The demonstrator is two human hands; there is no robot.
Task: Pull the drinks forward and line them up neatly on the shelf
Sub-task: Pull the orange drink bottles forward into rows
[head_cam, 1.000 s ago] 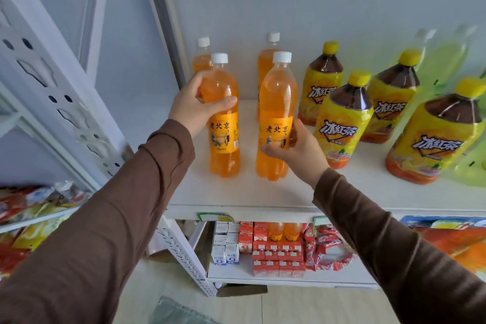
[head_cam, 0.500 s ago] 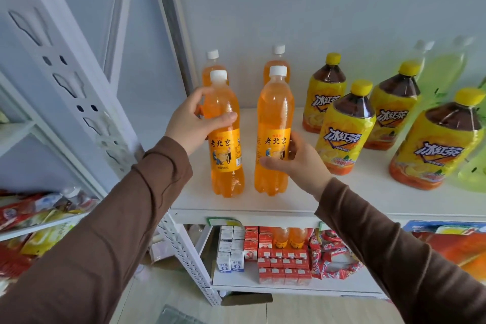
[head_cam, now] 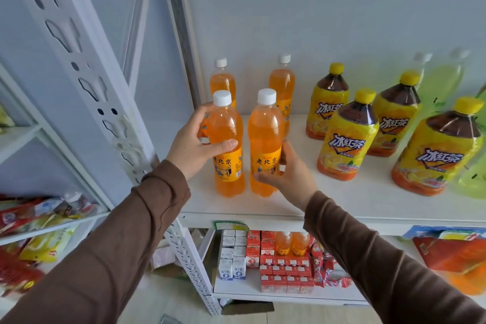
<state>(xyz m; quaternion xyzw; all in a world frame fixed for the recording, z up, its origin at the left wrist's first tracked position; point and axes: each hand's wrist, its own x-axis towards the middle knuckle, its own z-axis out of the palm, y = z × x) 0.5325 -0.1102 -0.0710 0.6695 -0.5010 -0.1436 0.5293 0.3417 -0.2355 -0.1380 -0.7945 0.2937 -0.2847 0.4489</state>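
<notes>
A plain pale wall [head_cam: 342, 8] stands behind white metal racks [head_cam: 86, 66], above a light tan floor [head_cam: 163, 305].

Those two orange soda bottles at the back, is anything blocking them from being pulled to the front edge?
Yes. The two front orange soda bottles, one gripped by the left hand and one by the right hand, stand directly before the back left bottle and back right bottle. The shelf edge beyond looks free.
</notes>
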